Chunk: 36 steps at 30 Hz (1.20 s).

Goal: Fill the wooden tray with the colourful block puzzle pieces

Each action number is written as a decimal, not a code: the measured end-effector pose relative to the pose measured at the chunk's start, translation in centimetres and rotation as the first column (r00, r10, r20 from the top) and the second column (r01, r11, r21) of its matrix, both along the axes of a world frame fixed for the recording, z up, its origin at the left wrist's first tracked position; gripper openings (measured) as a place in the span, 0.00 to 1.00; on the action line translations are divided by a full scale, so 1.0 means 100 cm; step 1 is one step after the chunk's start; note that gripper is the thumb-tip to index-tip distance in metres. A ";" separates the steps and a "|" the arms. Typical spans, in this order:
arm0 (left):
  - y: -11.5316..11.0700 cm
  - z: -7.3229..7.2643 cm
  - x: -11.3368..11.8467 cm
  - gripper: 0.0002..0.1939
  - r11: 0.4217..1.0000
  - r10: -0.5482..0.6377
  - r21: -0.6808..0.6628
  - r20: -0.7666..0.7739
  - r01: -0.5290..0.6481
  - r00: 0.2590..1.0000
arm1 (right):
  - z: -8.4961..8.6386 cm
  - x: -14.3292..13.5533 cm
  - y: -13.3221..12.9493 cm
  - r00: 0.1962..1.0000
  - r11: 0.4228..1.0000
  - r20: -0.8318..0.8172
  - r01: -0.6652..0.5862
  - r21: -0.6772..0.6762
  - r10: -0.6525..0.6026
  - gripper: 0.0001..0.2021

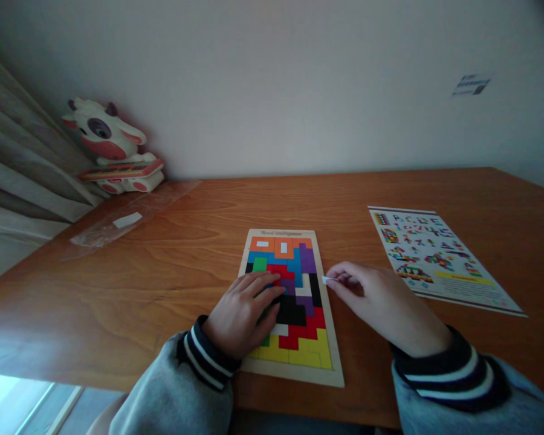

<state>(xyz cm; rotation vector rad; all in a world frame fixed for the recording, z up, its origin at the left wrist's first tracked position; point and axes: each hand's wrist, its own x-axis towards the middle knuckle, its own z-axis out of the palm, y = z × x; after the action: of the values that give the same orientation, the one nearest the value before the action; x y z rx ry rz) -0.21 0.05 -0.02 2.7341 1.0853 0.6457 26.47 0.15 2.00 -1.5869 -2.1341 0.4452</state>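
A wooden puzzle board (329, 338) lies on the brown table, filled with coloured blocks in orange, blue, purple, red, black, white, green and yellow. My left hand (247, 308) rests on the left part of the board, fingers apart, covering some blocks. Just beyond the board's right edge, my right hand (372, 296) pinches a small white piece (330, 280) between thumb and fingers. Two small white rectangles show within the orange area near the board's top.
A printed pattern sheet (462, 284) lies on the table (199, 223) at the right. Clear plastic packaging (97, 232) is at the left, before a cow toy with a keyboard (113, 145). A curtain (18, 145) hangs at far left, and a wall stands behind.
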 end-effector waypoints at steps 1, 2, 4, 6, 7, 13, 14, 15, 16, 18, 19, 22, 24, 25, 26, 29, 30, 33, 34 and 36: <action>0.000 0.000 0.000 0.15 1.000 0.001 0.003 0.003 -0.001 1.000 | 0.001 -0.005 0.000 1.000 0.999 0.010 -0.018 0.029 0.017 0.05; 0.000 0.000 0.000 0.14 1.000 0.002 0.005 0.006 -0.002 1.000 | 0.001 -0.011 -0.001 0.999 0.998 0.024 -0.036 0.057 0.035 0.06; 0.000 0.000 0.001 0.14 1.000 0.006 0.005 0.010 -0.006 1.000 | -0.001 -0.022 -0.002 0.996 0.991 0.054 -0.079 0.108 0.074 0.07; 0.000 0.001 0.001 0.15 1.000 0.005 0.001 0.013 -0.005 1.000 | -0.005 -0.031 -0.003 0.990 0.983 0.080 -0.123 0.137 0.112 0.07; -0.001 0.001 0.001 0.15 1.000 0.005 0.000 0.014 -0.005 1.000 | -0.007 -0.035 -0.004 0.988 0.980 0.085 -0.138 0.143 0.127 0.08; -0.001 0.001 0.001 0.15 1.000 0.013 0.001 0.010 -0.013 1.000 | -0.003 -0.041 -0.010 0.984 0.986 0.136 -0.129 0.108 0.114 0.13; -0.001 0.002 0.001 0.15 1.000 0.014 -0.001 0.008 -0.014 1.000 | -0.002 -0.041 -0.012 0.979 0.985 0.161 -0.143 0.092 0.127 0.15; -0.001 0.002 0.001 0.15 1.000 0.015 -0.002 0.008 -0.015 1.000 | -0.001 -0.040 -0.014 0.971 0.983 0.184 -0.168 0.079 0.151 0.15; -0.001 0.002 0.001 0.14 1.000 0.015 -0.003 0.008 -0.015 1.000 | -0.002 -0.040 -0.016 0.962 0.976 0.205 -0.202 0.076 0.182 0.14; -0.001 0.003 0.002 0.14 1.000 0.014 0.000 0.012 -0.014 1.000 | -0.006 -0.040 -0.020 0.941 0.959 0.250 -0.261 0.106 0.229 0.13; -0.001 0.003 0.002 0.14 1.000 0.013 0.001 0.012 -0.013 1.000 | -0.008 -0.040 -0.022 0.933 0.952 0.273 -0.277 0.128 0.235 0.13; -0.001 0.003 0.002 0.14 1.000 0.014 0.001 0.008 -0.014 1.000 | -0.014 -0.041 -0.025 0.924 0.954 0.324 -0.260 0.152 0.201 0.14; -0.001 0.004 0.002 0.14 1.000 0.014 -0.006 0.006 -0.014 1.000 | -0.012 -0.040 -0.027 0.927 0.964 0.333 -0.229 0.136 0.173 0.16; -0.001 0.003 0.002 0.14 1.000 0.014 -0.006 0.007 -0.014 1.000 | -0.010 -0.040 -0.028 0.929 0.968 0.329 -0.219 0.126 0.167 0.17; -0.001 0.003 0.002 0.14 1.000 0.013 -0.006 0.009 -0.013 1.000 | -0.008 -0.040 -0.030 0.932 0.970 0.321 -0.213 0.117 0.166 0.18; -0.001 0.002 0.001 0.15 1.000 0.011 0.002 0.018 -0.011 1.000 | -0.004 -0.038 -0.034 0.939 0.975 0.301 -0.201 0.095 0.164 0.21; -0.001 0.002 0.001 0.15 1.000 0.009 0.002 0.018 -0.009 1.000 | -0.005 -0.038 -0.035 0.940 0.977 0.303 -0.194 0.091 0.158 0.22; -0.001 0.001 0.001 0.14 1.000 0.007 0.000 0.008 -0.007 1.000 | -0.009 -0.040 -0.036 0.934 0.980 0.327 -0.180 0.081 0.145 0.21; -0.001 0.000 0.001 0.14 1.000 0.009 0.001 0.006 -0.009 1.000 | -0.011 -0.041 -0.037 0.931 0.981 0.334 -0.180 0.070 0.147 0.20; 0.000 0.000 0.000 0.14 1.000 0.009 0.004 0.006 -0.009 1.000 | -0.013 -0.044 -0.037 0.927 0.984 0.344 -0.173 0.038 0.150 0.19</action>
<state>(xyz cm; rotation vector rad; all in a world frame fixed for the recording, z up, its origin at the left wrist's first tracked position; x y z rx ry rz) -0.17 0.02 -0.01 2.7305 1.0967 0.6582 22.03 -3.55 0.70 -1.5459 -2.5223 0.1519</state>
